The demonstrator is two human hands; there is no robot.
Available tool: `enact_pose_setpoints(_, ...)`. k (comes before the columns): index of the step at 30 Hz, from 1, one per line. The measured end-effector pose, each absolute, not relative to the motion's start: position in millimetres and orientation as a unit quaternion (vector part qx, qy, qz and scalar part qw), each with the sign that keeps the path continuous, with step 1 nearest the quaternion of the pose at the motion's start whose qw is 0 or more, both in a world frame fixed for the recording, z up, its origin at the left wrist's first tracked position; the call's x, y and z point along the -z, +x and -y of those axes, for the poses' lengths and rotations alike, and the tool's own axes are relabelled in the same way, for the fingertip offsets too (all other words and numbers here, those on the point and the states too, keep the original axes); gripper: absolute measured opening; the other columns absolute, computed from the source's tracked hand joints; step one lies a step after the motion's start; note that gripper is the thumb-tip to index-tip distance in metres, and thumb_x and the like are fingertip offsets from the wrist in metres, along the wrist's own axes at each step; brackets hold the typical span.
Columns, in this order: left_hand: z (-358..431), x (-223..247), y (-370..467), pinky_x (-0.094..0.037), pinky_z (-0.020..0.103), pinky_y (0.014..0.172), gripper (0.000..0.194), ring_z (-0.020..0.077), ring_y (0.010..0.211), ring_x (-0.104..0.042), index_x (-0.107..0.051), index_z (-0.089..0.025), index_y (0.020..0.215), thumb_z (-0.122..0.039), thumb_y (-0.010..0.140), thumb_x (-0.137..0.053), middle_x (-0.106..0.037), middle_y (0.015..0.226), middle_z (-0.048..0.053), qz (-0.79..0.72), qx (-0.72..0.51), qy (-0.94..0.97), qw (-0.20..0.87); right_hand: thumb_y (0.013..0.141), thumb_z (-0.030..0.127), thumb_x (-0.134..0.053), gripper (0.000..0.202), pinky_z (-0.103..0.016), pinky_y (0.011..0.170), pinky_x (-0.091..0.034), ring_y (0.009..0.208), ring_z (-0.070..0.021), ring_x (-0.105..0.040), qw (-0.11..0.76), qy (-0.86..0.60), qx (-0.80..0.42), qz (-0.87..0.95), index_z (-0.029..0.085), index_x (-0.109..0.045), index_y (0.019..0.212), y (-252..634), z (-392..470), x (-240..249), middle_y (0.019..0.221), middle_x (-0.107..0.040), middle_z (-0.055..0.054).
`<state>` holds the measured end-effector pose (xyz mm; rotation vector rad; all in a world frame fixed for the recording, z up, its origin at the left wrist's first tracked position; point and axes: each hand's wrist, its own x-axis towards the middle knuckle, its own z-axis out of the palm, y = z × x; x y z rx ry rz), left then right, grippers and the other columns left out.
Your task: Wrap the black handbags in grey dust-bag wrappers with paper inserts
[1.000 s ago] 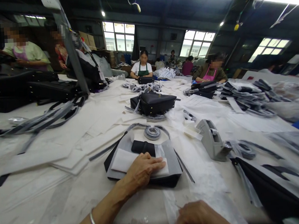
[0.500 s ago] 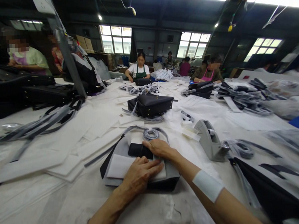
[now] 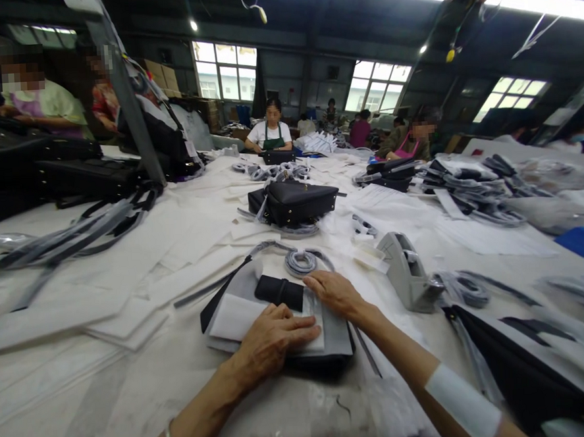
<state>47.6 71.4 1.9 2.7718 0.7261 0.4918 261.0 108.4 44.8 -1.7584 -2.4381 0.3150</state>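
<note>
A black bag (image 3: 340,364) lies flat in front of me with a grey-white sheet over it. My left hand (image 3: 274,335) rests on a white foam piece (image 3: 236,317) on the bag, its fingers stretched out toward the right. My right hand (image 3: 336,295) lies at the bag's right side, fingers extended over a clear strip. Between and above the hands sits a small black strap piece (image 3: 279,292) with a band round it. A wrapped, coiled strap (image 3: 300,262) lies at the bag's far edge.
A grey tape dispenser (image 3: 407,274) stands to the right, near another black bag (image 3: 523,369). Beyond my bag is a further black bag (image 3: 301,201). White sheets (image 3: 130,321) and wrapped straps (image 3: 90,234) cover the left. Several people work around the table.
My right hand has moved right, off the black strap piece and onto the clear strip. The left hand remains on the foam. The view has shifted slightly.
</note>
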Motion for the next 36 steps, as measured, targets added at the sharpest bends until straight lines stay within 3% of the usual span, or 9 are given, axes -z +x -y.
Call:
enact_pose_setpoints(5, -71.2, -1.8, 45.9, -0.034, 0.036, 0.083, 0.039, 0.02, 0.098, -0.051, -0.054, -0.039, 0.136, -0.023, 0.101, -0.05, -0.061, 0.138, -0.006, -0.231, -0.165, 0.952, 0.116, 0.1, 0.032, -0.051, 0.026, -0.034, 0.112, -0.029, 0.114, -0.0207, -0.062, 0.049, -0.55, -0.073, 0.831, 0.02, -0.068, 0.115, 265.8, -81.6, -42.7, 0.117, -0.072, -0.007)
enact_pose_setpoints(10, -71.9, 1.0, 44.3, -0.034, 0.035, 0.083, 0.038, 0.0192, 0.098, -0.05, -0.054, -0.039, 0.136, -0.024, 0.1, -0.052, -0.061, 0.138, -0.007, -0.21, -0.172, 0.956, 0.113, 0.097, 0.031, -0.055, 0.025, -0.042, 0.111, -0.03, 0.101, -0.0252, -0.067, 0.008, -0.551, -0.047, 0.833, 0.017, -0.075, 0.09, 263.1, -82.7, -42.5, 0.097, -0.076, -0.011)
enact_pose_setpoints(16, -73.5, -0.6, 45.9, -0.034, 0.035, 0.082, 0.04, 0.0185, 0.096, -0.05, -0.056, -0.038, 0.134, -0.021, 0.098, -0.055, -0.062, 0.137, -0.007, -0.199, -0.178, 0.958, 0.103, 0.095, 0.026, -0.059, 0.02, -0.047, 0.116, -0.023, 0.107, -0.0249, -0.066, -0.012, -0.535, -0.033, 0.844, 0.018, -0.076, 0.089, 265.2, -82.5, -55.6, 0.1, -0.076, -0.01)
enact_pose_setpoints(19, -72.5, -2.1, 46.5, -0.034, 0.034, 0.08, 0.044, 0.0179, 0.094, -0.05, -0.057, -0.038, 0.133, -0.019, 0.094, -0.06, -0.063, 0.134, -0.008, -0.2, -0.179, 0.958, 0.096, 0.096, 0.023, -0.058, 0.015, -0.045, 0.117, -0.026, 0.114, -0.0209, -0.064, 0.093, -0.491, -0.038, 0.865, 0.021, -0.073, 0.101, 270.7, -46.8, -62.4, 0.109, -0.075, -0.006)
enact_pose_setpoints(22, -71.5, -0.5, 46.0, -0.034, 0.034, 0.08, 0.045, 0.0177, 0.095, -0.05, -0.056, -0.039, 0.134, -0.018, 0.094, -0.061, -0.063, 0.135, -0.008, -0.203, -0.183, 0.957, 0.097, 0.1, 0.024, -0.052, 0.018, -0.032, 0.11, -0.04, 0.104, -0.0146, -0.067, 0.207, -0.362, -0.071, 0.906, 0.021, -0.07, 0.103, 278.8, 11.4, -60.8, 0.107, -0.076, -0.004)
enact_pose_setpoints(25, -71.2, 2.0, 45.4, -0.034, 0.035, 0.082, 0.045, 0.0186, 0.098, -0.05, -0.055, -0.038, 0.135, -0.017, 0.095, -0.058, -0.061, 0.138, -0.006, -0.203, -0.191, 0.955, 0.104, 0.099, 0.035, -0.056, 0.031, -0.034, 0.114, -0.04, 0.118, -0.0191, -0.062, 0.147, -0.274, -0.04, 0.95, 0.019, -0.063, 0.124, 287.3, 62.1, -42.3, 0.12, -0.072, -0.005)
enact_pose_setpoints(28, -70.7, 0.3, 45.1, -0.034, 0.036, 0.082, 0.043, 0.0197, 0.098, -0.051, -0.058, -0.039, 0.133, -0.017, 0.096, -0.055, -0.062, 0.137, -0.007, -0.205, -0.199, 0.951, 0.118, 0.099, 0.026, -0.053, 0.037, -0.039, 0.112, -0.043, 0.128, -0.0239, -0.056, 0.12, -0.273, 0.059, 0.953, 0.017, -0.056, 0.135, 289.0, 83.5, -11.0, 0.132, -0.066, -0.007)
enact_pose_setpoints(31, -69.3, -7.4, 43.2, -0.034, 0.035, 0.086, 0.04, 0.0191, 0.1, -0.052, -0.059, -0.038, 0.131, -0.019, 0.097, -0.054, -0.063, 0.136, -0.007, -0.205, -0.198, 0.948, 0.14, 0.098, 0.014, -0.045, 0.033, -0.041, 0.104, -0.049, 0.116, -0.0239, -0.063, 0.189, -0.324, 0.052, 0.926, 0.016, -0.061, 0.126, 277.7, 82.4, 12.5, 0.12, -0.071, -0.01)
enact_pose_setpoints(36, -67.9, -14.9, 37.8, -0.036, 0.036, 0.089, 0.045, 0.0218, 0.109, -0.053, -0.056, -0.036, 0.134, -0.044, 0.091, -0.067, -0.061, 0.138, -0.005, -0.181, -0.174, 0.956, 0.152, 0.095, 0.007, -0.04, 0.03, -0.038, 0.089, -0.055, 0.092, -0.0208, -0.069, 0.347, -0.338, -0.056, 0.873, 0.017, -0.065, 0.109, 247.4, 73.3, 14.6, 0.093, -0.074, -0.009)
